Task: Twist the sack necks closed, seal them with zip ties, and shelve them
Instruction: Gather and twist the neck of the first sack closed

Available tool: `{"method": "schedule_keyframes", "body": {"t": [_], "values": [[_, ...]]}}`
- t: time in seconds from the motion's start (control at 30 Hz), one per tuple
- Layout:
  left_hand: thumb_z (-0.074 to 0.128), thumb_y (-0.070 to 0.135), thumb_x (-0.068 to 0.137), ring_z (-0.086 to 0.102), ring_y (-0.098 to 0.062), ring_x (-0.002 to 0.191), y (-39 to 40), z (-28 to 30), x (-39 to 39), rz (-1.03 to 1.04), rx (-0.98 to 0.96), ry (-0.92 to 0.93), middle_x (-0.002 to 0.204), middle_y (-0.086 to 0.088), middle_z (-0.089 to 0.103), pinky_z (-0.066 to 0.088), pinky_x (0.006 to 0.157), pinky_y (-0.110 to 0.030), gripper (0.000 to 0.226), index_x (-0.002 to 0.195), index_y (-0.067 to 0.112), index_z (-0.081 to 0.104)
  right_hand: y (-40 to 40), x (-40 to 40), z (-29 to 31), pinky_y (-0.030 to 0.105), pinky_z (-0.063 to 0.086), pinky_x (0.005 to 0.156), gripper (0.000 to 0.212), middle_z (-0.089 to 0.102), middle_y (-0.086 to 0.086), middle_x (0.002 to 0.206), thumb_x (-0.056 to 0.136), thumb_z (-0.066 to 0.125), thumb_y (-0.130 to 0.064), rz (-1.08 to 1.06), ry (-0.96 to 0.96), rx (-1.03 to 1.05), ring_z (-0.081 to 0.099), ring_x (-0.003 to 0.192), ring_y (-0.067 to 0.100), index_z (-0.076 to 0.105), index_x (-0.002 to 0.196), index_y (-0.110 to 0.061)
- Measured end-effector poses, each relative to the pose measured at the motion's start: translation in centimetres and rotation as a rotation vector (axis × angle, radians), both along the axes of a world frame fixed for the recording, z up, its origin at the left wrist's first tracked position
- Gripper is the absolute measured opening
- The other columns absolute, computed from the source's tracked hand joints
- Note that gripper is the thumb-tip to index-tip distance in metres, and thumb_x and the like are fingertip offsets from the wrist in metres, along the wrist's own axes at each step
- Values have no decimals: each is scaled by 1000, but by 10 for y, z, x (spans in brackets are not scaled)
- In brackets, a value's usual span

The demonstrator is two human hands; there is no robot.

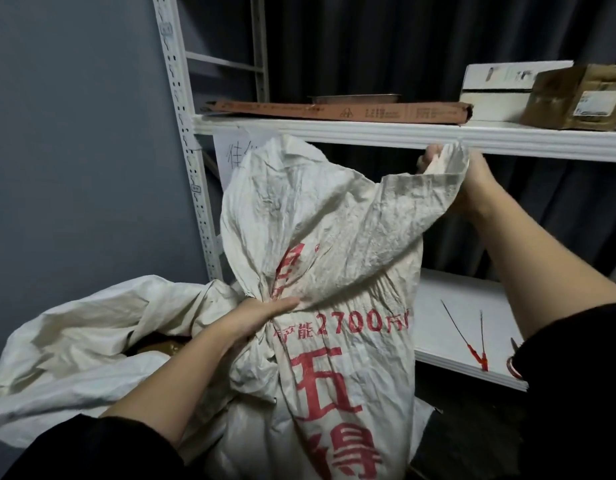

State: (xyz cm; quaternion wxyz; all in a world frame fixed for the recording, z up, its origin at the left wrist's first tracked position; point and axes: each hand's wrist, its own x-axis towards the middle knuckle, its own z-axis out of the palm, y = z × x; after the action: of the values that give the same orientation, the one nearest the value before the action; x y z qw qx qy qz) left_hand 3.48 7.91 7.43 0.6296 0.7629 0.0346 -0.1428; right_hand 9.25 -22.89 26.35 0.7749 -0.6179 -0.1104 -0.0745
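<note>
A white woven sack [334, 244] with red print stands in front of me, its upper part loose and spread. My left hand [254, 318] grips the gathered neck low on the sack's left side. My right hand [469, 178] holds the sack's top corner raised, just under the upper shelf. A second white sack [92, 334] lies open at the lower left, brown contents showing inside. Thin zip ties [467, 336] with red ends lie on the lower white shelf [448, 348] to the right.
A white metal rack upright [185, 133] stands at the left. The upper shelf [403, 135] carries a flat red-brown box [334, 110], a white box [497, 91] and a brown carton [576, 98]. Dark curtain hangs behind; a paper note [230, 154] is taped under the shelf.
</note>
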Motion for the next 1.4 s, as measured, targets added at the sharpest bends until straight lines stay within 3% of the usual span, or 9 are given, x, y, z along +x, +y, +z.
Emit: {"method": "schedule_keyframes", "body": {"t": [0.27, 0.4, 0.47, 0.53, 0.6, 0.67, 0.8, 1.13, 1.4], "values": [[80, 43, 69, 69, -23, 99, 4, -8, 3, 159, -139, -9, 106, -10, 73, 45, 103, -39, 53, 108, 9, 69, -3, 18, -15, 23, 47, 74, 28, 63, 3, 97, 86, 48, -5, -469, 4, -289, 58, 87, 14, 60, 111, -6], [83, 52, 55, 66, -25, 104, 0, -10, 4, 259, -151, -45, 110, -10, 71, 44, 105, -41, 75, 112, 6, 67, 16, -4, -2, 24, 47, 92, 33, 65, 2, 101, 82, 37, -3, -784, -498, -54, 59, 95, 6, 63, 91, -20], [82, 60, 43, 65, -25, 107, 0, -13, 7, 278, -151, -56, 113, -10, 70, 43, 106, -42, 91, 115, 6, 66, 30, -20, 13, 31, 46, 97, 27, 66, 3, 106, 89, 44, -27, -510, -595, -409, 59, 100, 11, 65, 99, -16], [81, 61, 41, 65, -25, 106, 0, -13, 7, 287, -154, -59, 111, -9, 71, 43, 105, -42, 93, 114, 6, 66, 42, -34, 23, 36, 42, 104, 61, 60, -2, 123, 79, 58, -61, -125, -284, -997, 57, 113, 16, 59, 122, -18], [83, 61, 43, 65, -26, 106, -2, -10, 3, 280, -170, -81, 112, -9, 71, 42, 106, -43, 90, 114, 7, 66, 46, -39, 21, 35, 44, 102, 78, 57, -4, 126, 69, 71, -61, 37, 26, -1446, 56, 116, 18, 52, 131, -17], [80, 52, 62, 62, -25, 111, -7, -4, -3, 278, -178, -100, 120, -10, 67, 39, 108, -42, 71, 116, 8, 64, 43, -33, 7, 32, 53, 78, 45, 66, 0, 98, 73, 76, -42, 44, 26, -1632, 63, 90, 18, 64, 103, -12], [67, 53, 77, 55, -21, 115, -10, 3, -12, 209, -114, -98, 124, -5, 61, 33, 108, -34, 55, 114, 13, 64, 48, -24, -8, 34, 39, 67, 17, 62, 1, 79, 89, 58, -27, -80, -243, -1488, 57, 81, 22, 59, 84, -11], [78, 49, 69, 65, -8, 84, -42, 8, -9, 51, 201, -46, 93, 6, 71, 49, 77, -18, 41, 94, 16, 73, 113, -31, 0, 33, 40, 62, 24, 62, -8, 75, 93, 50, -43, -445, -800, -1144, 60, 76, 20, 63, 90, -22], [76, 46, 56, 68, -22, 95, -38, -3, -6, 147, 140, 16, 101, -7, 72, 50, 98, -41, 62, 104, 7, 69, 111, -36, 16, 27, 47, 80, 38, 62, -6, 95, 81, 72, -40, 30, -626, -870, 58, 84, 5, 58, 111, -22]]}}
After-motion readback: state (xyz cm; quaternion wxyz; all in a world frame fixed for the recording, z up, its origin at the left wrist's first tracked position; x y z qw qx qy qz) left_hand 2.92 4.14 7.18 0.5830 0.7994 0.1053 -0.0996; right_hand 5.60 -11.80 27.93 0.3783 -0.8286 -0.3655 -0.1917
